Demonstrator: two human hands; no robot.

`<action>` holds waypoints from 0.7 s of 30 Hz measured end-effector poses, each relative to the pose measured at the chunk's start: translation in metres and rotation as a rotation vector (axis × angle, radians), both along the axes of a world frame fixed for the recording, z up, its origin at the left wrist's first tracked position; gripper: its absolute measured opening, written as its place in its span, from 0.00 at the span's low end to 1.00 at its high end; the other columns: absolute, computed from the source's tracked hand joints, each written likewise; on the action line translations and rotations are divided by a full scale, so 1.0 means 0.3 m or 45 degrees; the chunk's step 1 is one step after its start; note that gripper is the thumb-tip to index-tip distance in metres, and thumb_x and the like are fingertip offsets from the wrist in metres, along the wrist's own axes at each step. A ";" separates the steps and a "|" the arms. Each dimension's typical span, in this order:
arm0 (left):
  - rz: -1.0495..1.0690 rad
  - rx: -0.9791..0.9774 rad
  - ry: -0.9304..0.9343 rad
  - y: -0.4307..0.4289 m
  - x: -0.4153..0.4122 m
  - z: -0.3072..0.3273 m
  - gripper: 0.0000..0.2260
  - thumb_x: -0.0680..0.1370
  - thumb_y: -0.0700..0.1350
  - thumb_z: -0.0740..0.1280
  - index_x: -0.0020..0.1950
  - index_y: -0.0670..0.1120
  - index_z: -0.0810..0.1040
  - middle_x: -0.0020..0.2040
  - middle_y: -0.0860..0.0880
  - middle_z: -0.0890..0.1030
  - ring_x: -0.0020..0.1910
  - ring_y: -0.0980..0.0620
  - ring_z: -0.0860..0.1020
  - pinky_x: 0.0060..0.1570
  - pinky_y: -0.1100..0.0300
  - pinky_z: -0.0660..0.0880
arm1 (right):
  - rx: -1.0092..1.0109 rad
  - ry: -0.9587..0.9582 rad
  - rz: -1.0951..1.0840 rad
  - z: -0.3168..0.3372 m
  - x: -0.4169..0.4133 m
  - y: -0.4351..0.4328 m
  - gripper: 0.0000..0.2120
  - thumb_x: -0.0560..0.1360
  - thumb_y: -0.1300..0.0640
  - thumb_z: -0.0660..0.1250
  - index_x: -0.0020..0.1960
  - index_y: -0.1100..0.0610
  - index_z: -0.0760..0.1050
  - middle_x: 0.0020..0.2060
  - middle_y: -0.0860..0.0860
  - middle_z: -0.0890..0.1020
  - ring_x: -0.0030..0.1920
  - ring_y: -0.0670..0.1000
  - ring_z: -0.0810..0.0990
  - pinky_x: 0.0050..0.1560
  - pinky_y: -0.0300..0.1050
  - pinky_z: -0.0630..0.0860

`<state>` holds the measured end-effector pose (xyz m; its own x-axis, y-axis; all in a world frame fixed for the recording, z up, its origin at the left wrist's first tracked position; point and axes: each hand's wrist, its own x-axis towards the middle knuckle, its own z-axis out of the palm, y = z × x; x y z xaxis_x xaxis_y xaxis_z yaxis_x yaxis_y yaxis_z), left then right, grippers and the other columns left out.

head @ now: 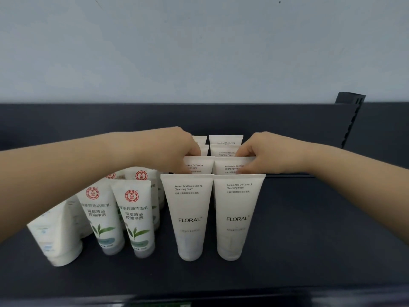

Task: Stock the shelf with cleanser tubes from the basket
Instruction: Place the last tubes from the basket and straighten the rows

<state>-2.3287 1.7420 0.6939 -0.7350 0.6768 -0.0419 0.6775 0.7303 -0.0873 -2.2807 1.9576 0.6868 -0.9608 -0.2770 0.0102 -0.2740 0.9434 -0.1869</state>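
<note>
Both hands are gripping white plastic cleanser tubes standing in the second row on the dark matte shelf (321, 229).

The left hand (174, 151) is pinching the top edge of the second-row left tube (200, 166), fingers curled over it. The right hand (257, 155) is pinching the second-row right tube (229, 167) the same way. Both tubes are standing cap-down just behind the front pair of white FLORAL tubes (190, 218). White green-leaf tubes (137, 218) are standing beside them on the left.
</note>
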 end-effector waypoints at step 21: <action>0.061 0.012 -0.002 -0.012 -0.012 -0.014 0.11 0.74 0.54 0.69 0.53 0.51 0.81 0.46 0.55 0.82 0.44 0.54 0.80 0.49 0.53 0.79 | -0.062 0.028 -0.012 -0.015 0.002 0.003 0.13 0.73 0.51 0.69 0.45 0.63 0.78 0.36 0.56 0.78 0.35 0.50 0.72 0.39 0.45 0.70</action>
<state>-2.3321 1.7383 0.6896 -0.7664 0.6412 -0.0373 0.6419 0.7626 -0.0793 -2.2802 1.9585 0.6824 -0.9628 -0.2666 0.0446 -0.2697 0.9359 -0.2268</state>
